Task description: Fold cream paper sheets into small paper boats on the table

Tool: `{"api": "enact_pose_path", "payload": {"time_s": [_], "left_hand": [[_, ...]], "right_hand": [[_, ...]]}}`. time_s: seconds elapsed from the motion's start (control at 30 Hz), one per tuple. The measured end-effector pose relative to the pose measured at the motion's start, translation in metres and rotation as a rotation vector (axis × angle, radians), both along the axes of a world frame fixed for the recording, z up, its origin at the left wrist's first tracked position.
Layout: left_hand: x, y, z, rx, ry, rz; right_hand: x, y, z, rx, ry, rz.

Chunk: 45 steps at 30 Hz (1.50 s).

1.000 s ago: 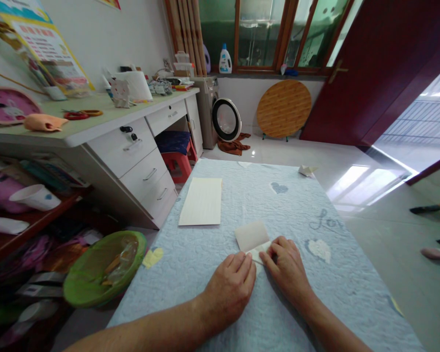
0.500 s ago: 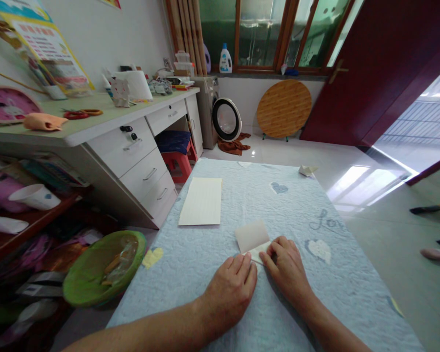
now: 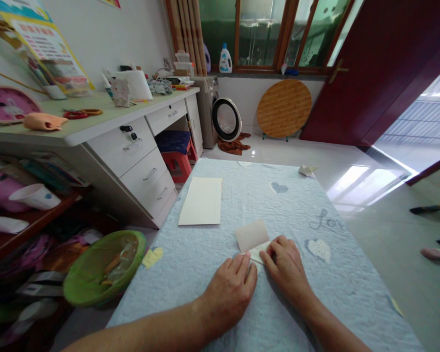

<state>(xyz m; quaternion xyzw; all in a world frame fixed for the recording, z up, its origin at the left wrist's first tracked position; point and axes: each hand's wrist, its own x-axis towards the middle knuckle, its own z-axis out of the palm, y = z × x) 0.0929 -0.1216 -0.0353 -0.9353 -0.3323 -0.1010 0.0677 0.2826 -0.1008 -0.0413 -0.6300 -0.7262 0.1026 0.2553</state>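
- Head view: folded off-white paper piece lay at both hands' fingertips.
- Left fingers, nearly together, touched it; grip unclear.
- Right fingers, curled, pinched its edge.
- Cream rectangular paper lay beyond left fingers.

1. The near part of the folded paper was partly covered by the left hand and the right hand.
2. Behind the hands, the left forearm and right forearm were cut off by the lower edge.
3. Far left of the left hand, the pink clock was cut off.
4. Nearer that hand, the green basket's contents were blurred.
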Motion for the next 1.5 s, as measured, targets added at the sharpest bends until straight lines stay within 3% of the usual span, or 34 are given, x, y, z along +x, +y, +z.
{"api": "enact_pose_path", "payload": {"time_s": [0.6,1.5], "left_hand": [[-0.0008,-0.0015,0.0038,-0.067,0.044,0.023],[0.0016,-0.0047,0.0011,-0.001,0.045,0.073]], "right_hand": [[-0.0003,0.0001,0.0009,-0.016,-0.021,-0.008],[-0.0008,-0.0008,0.002,0.001,-0.028,-0.012]]}}
